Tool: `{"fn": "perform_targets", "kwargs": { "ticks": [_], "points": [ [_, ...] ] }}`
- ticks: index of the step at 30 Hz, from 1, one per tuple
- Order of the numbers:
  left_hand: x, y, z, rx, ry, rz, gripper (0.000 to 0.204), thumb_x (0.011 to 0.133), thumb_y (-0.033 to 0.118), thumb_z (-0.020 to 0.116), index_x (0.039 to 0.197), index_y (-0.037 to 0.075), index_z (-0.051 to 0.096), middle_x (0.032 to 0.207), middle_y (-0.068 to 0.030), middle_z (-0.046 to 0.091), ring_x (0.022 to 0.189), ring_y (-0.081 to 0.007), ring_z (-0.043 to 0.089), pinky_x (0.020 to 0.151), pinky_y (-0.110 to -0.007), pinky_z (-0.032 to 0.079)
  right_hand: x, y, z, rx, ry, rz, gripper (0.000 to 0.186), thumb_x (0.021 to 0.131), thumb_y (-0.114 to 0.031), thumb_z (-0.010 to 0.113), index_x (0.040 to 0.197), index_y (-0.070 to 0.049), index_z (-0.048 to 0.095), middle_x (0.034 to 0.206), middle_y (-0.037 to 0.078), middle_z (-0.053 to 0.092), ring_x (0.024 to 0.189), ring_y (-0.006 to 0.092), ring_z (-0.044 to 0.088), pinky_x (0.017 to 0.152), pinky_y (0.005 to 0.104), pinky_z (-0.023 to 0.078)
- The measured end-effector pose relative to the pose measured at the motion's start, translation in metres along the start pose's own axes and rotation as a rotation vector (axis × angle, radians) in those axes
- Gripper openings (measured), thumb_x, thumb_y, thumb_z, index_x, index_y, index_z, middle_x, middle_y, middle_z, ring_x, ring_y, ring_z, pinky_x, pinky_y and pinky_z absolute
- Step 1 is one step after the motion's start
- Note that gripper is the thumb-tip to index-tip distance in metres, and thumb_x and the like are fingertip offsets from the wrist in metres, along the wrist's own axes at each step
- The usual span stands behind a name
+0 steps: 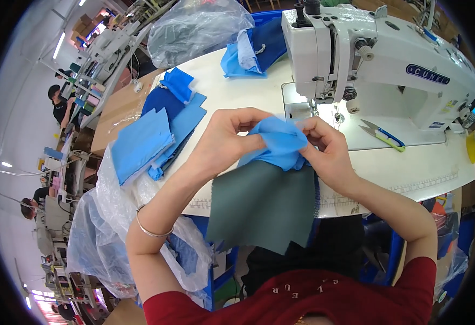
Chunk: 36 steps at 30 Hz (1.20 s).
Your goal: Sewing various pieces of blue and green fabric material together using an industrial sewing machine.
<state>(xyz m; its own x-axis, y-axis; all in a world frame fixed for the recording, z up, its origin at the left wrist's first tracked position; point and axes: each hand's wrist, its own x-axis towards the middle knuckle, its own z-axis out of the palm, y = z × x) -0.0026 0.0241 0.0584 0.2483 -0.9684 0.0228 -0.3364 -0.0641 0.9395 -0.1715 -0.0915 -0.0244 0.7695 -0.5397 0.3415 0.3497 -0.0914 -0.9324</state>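
Observation:
Between my two hands, just in front of the sewing machine [378,65], a light blue fabric piece [278,142] is bunched and folded. My left hand [231,138] pinches its left side with thumb and fingers. At its right edge my right hand [326,149] is closed in a pinch as well. Below the blue cloth a dark grey-green fabric piece [264,200] hangs over the table's front edge; whether the two are joined is hidden by the folds. Thread snips [383,135] with a green and blue handle lie on the machine bed right of my right hand.
Stacked blue fabric pieces [142,141] lie on the white table [221,97] to the left. More blue pieces [253,51] rest behind, near a clear plastic bag [199,32]. Another plastic bag [102,238] hangs at the left edge. Other people work at far-left benches.

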Motion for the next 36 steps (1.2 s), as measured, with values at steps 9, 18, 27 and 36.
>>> {"fn": "perform_targets", "kwargs": {
  "ticks": [9, 18, 27, 36],
  "points": [
    [0.014, 0.009, 0.011, 0.341, 0.155, 0.055, 0.021, 0.081, 0.017, 0.072, 0.088, -0.002, 0.068, 0.071, -0.0099, 0.068, 0.062, -0.018, 0.063, 0.06, -0.031, 0.048, 0.0, 0.009, 0.018, 0.216, -0.056, 0.216, 0.017, 0.098, -0.015, 0.054, 0.103, 0.001, 0.059, 0.087, 0.001, 0.062, 0.08, 0.0053, 0.056, 0.072, 0.0217, 0.046],
    [0.05, -0.041, 0.01, 0.57, 0.039, 0.198, 0.023, 0.081, 0.021, 0.07, 0.088, 0.0, 0.069, 0.075, -0.0182, 0.067, 0.064, -0.0299, 0.065, 0.062, -0.036, 0.051, -0.008, 0.0, -0.022, -0.314, -0.057, 0.083, 0.022, 0.094, -0.013, 0.056, 0.109, 0.002, 0.061, 0.103, 0.011, 0.065, 0.099, 0.0234, 0.061, 0.089, 0.0346, 0.047],
    [0.085, -0.049, 0.027, 0.514, -0.13, 0.05, 0.021, 0.078, 0.021, 0.071, 0.09, 0.003, 0.07, 0.077, -0.0165, 0.068, 0.068, -0.0324, 0.064, 0.066, -0.036, 0.051, -0.026, 0.006, -0.017, -0.971, -0.449, -0.368, 0.039, 0.088, -0.026, 0.06, 0.111, 0.006, 0.06, 0.117, 0.02, 0.058, 0.112, 0.0339, 0.052, 0.103, 0.044, 0.036],
    [0.078, -0.046, 0.034, 0.841, -0.14, 0.028, 0.026, 0.074, 0.024, 0.076, 0.089, 0.003, 0.071, 0.077, -0.0141, 0.069, 0.072, -0.0283, 0.068, 0.069, -0.035, 0.053, -0.012, 0.002, -0.05, -1.12, -0.248, -0.458, 0.029, 0.084, -0.019, 0.065, 0.107, -0.002, 0.063, 0.069, 0.002, 0.057, 0.063, 0.0159, 0.061, 0.048, 0.0314, 0.047]
  ]
}}
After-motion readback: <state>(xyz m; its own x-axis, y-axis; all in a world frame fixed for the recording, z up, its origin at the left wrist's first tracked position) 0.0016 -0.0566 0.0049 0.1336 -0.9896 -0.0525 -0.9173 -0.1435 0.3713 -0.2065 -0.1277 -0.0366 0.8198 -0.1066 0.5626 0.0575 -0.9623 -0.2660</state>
